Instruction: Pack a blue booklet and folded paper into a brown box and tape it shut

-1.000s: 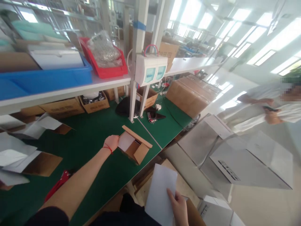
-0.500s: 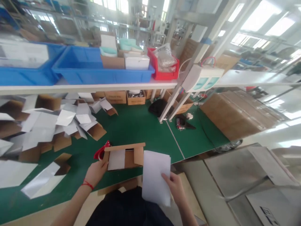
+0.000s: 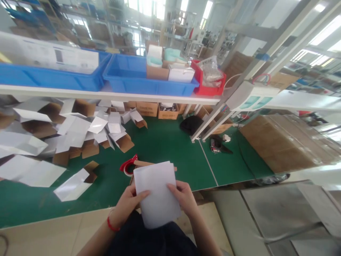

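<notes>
A stack of white paper sheets [image 3: 157,199] is held up in front of me at the bench edge. My left hand [image 3: 133,197] grips its left side, thumb on top. On the opposite side, my right hand [image 3: 182,195] pinches the sheets with its thumb across the front. Behind the paper lies an open cardboard box [image 3: 144,163]; only parts of its rim show, and its inside is hidden. Just left of the box sits a red tape dispenser [image 3: 129,165] with a roll of tape.
Folded white cartons [image 3: 77,131] are heaped on the green bench [image 3: 165,142] at left. Above runs a shelf with a blue bin [image 3: 149,85] and a red bin [image 3: 209,89]. Metal posts [image 3: 210,122] stand right of centre. A large brown carton [image 3: 287,142] sits at right.
My left hand has let go of the cardboard box and taken hold of the paper's left side. The paper has moved left, now covering most of the box. The view has shifted left.
</notes>
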The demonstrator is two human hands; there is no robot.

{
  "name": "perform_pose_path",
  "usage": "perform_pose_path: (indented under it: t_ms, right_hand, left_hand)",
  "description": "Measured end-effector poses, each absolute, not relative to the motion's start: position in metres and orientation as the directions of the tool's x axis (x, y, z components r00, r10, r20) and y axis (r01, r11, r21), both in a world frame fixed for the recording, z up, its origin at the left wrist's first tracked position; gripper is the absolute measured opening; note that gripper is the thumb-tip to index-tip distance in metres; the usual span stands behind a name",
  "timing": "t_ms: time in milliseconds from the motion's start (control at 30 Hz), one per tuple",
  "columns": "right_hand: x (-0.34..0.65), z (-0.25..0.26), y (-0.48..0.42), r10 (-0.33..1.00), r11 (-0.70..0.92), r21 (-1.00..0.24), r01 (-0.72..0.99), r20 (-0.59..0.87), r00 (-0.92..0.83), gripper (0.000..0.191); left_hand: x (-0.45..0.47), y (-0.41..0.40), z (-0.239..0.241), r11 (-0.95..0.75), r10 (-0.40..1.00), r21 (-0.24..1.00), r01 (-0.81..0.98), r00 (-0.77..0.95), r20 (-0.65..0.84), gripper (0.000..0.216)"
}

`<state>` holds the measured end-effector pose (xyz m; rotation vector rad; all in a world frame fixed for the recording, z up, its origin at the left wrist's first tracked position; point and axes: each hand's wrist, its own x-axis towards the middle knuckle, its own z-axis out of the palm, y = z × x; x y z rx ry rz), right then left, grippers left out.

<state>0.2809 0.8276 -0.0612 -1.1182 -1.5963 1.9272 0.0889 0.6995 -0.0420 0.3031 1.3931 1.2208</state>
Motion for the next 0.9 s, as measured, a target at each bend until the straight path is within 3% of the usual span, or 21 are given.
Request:
perform_pose_path:
  t_ms: [100, 167, 233, 300, 400, 467, 567, 667, 733, 800, 900]
  right_hand:
    - [0.276, -0.086, 0.824, 0.792, -0.186, -0.936, 0.300, -0.324, -0.518, 0.051]
    - [0.270, -0.104, 0.822, 0.828, 0.002, -0.894, 0.447, -0.249, -0.503, 0.041]
    - [0.259, -0.118, 0.819, 0.794, 0.299, -0.760, 0.578, -0.138, -0.593, 0.032]
    - [0.246, -0.125, 0.815, 0.705, 0.538, -0.554, 0.636, -0.118, -0.699, 0.031]
    - [0.229, -0.129, 0.815, 0.637, 0.691, -0.276, 0.668, -0.205, -0.743, 0.025]
    - [0.229, -0.132, 0.819, 0.646, 0.704, -0.212, 0.678, -0.207, -0.735, 0.030]
    - [0.255, -0.138, 0.831, 0.705, 0.640, -0.316, 0.701, -0.121, -0.699, 0.031]
    - [0.297, -0.150, 0.844, 0.806, 0.420, -0.619, 0.664, -0.082, -0.586, 0.038]
    - [0.321, -0.162, 0.853, 0.857, 0.246, -0.749, 0.615, -0.129, -0.499, 0.052]
    - [0.334, -0.178, 0.861, 0.879, 0.142, -0.785, 0.602, -0.180, -0.442, 0.064]
    - [0.338, -0.196, 0.868, 0.893, 0.086, -0.798, 0.597, -0.204, -0.402, 0.075]
  left_hand:
    - [0.060, 0.676, -0.049, 0.362, 0.615, 0.803, -0.474, -0.526, -0.587, 0.072]
    - [0.036, 0.660, -0.055, 0.298, 0.510, 0.825, -0.481, -0.650, -0.564, 0.071]
    - [0.019, 0.643, -0.057, 0.275, 0.446, 0.835, -0.476, -0.707, -0.549, 0.072]
    - [0.013, 0.629, -0.055, 0.278, 0.434, 0.838, -0.470, -0.717, -0.546, 0.071]
    - [0.016, 0.614, -0.049, 0.276, 0.458, 0.839, -0.468, -0.704, -0.543, 0.070]
    - [0.017, 0.607, -0.047, 0.261, 0.457, 0.839, -0.477, -0.704, -0.543, 0.070]
    - [0.014, 0.595, -0.046, 0.215, 0.402, 0.828, -0.518, -0.726, -0.558, 0.067]
    - [0.010, 0.584, -0.048, 0.154, 0.306, 0.808, -0.568, -0.750, -0.586, 0.056]
    - [0.008, 0.583, -0.049, 0.120, 0.251, 0.787, -0.605, -0.748, -0.614, 0.039]
    - [0.008, 0.587, -0.049, 0.092, 0.212, 0.760, -0.644, -0.733, -0.647, 0.024]
    - [0.014, 0.600, -0.045, 0.069, 0.183, 0.720, -0.690, -0.701, -0.689, 0.020]
